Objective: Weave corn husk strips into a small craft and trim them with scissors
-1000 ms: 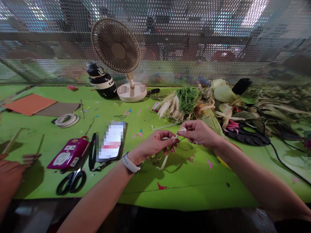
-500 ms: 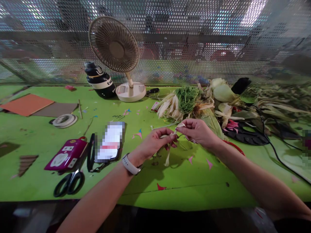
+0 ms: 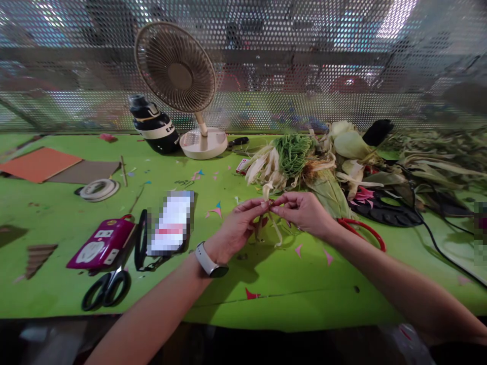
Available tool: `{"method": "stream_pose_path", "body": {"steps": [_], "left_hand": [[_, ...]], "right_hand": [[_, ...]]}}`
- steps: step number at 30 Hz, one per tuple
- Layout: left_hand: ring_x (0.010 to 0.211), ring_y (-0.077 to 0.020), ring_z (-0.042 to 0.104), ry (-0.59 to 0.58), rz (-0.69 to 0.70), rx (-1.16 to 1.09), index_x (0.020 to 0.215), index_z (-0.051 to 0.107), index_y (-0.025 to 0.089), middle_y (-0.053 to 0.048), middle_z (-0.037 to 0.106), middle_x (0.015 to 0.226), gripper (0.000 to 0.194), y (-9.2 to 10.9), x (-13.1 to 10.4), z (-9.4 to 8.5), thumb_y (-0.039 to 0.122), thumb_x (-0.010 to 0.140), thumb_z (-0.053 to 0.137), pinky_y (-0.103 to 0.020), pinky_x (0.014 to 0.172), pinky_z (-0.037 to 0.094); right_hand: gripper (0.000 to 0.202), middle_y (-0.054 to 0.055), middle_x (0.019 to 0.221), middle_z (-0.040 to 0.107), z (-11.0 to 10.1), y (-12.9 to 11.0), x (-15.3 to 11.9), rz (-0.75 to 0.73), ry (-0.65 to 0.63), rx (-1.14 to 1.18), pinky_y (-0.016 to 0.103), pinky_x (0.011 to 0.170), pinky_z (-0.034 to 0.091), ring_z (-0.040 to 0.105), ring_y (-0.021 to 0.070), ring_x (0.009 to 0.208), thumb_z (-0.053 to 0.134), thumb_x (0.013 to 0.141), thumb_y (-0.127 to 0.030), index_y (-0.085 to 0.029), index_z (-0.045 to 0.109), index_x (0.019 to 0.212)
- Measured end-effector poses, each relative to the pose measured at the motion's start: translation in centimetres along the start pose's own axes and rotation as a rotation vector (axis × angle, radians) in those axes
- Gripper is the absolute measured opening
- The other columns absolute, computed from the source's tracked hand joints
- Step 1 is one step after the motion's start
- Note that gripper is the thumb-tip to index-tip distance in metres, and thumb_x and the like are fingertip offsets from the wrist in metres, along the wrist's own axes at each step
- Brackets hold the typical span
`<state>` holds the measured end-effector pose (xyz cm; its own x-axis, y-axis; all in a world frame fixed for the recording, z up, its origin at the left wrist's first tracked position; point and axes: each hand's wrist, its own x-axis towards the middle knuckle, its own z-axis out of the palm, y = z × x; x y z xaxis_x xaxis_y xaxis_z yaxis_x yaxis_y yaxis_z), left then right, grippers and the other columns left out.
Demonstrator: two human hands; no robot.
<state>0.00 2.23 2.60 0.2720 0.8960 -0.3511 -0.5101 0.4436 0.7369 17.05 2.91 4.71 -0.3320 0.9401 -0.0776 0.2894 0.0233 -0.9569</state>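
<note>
Over the middle of the green table, my left hand [image 3: 241,223] pinches a pale husk strip [image 3: 278,234] between thumb and fingers. My right hand [image 3: 304,213] meets it from the right, its thumb and forefinger closed on the same strip. One end of the strip stands up above the fingertips and other ends hang below. Just behind the hands lie a bundle of pale husks [image 3: 268,167] and a coil of green string [image 3: 294,153]. Red-handled scissors [image 3: 375,234] rest beside my right forearm, their blades hidden.
On the green table [image 3: 304,309] stand a fan [image 3: 179,76] and a dark bottle [image 3: 158,132]. Leftward lie a phone [image 3: 171,223], purple pouch [image 3: 101,243], black-handled scissors [image 3: 106,290] and tape rolls [image 3: 99,189]. Corn husks [image 3: 437,167] and a black tray [image 3: 395,215] are at right.
Both hands have drawn together at the strip, the right hand shifting slightly left and down. The strip's upper end now points up, and more of the red-handled scissors shows.
</note>
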Motion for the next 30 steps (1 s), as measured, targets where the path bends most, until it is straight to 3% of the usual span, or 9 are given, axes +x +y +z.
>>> {"method": "stream_pose_path", "body": {"steps": [6,11,17,30], "left_hand": [[0.07,-0.0081,0.061,0.009,-0.003,-0.016,0.076,0.07,0.016,0.001,0.068,0.077,0.023,-0.2,-0.1,0.2,0.016,0.057,0.083,-0.021,0.067,0.051],[0.08,-0.0127,0.062,0.023,0.014,0.015,0.077,0.071,0.016,-0.002,0.07,0.087,0.021,-0.3,-0.1,0.1,0.022,0.06,0.082,-0.03,0.075,0.052],[0.07,-0.0085,0.06,0.122,0.039,0.045,0.075,0.072,0.017,-0.001,0.07,0.08,0.015,-0.1,0.1,0.1,0.021,0.062,0.08,-0.021,0.063,0.046],[0.066,-0.0078,0.062,0.053,0.136,0.026,0.072,0.073,0.016,0.0,0.072,0.072,0.021,-0.5,0.4,0.3,0.019,0.055,0.084,-0.02,0.066,0.049]], "right_hand": [[0.023,0.001,0.066,0.061,0.2,1.1,0.3,-0.069,0.029,0.011,0.023,0.05,0.036,0.049,0.0096,0.056,0.065,0.076,-0.034,-0.013,0.066,0.083],[0.022,0.0,0.064,0.059,0.1,1.5,0.5,-0.083,0.021,0.016,0.021,0.047,0.032,0.045,0.0072,0.052,0.065,0.076,-0.035,-0.013,0.066,0.08],[0.02,-0.002,0.057,0.056,0.0,1.1,0.4,-0.059,0.02,-0.023,0.021,0.044,0.028,0.041,0.0058,0.047,0.065,0.076,-0.032,-0.013,0.065,0.079],[0.033,-0.005,0.05,0.054,0.0,0.7,0.5,0.049,0.017,0.122,0.019,0.036,0.022,0.037,0.0038,0.038,0.075,0.066,-0.04,-0.013,0.064,0.082]]}}
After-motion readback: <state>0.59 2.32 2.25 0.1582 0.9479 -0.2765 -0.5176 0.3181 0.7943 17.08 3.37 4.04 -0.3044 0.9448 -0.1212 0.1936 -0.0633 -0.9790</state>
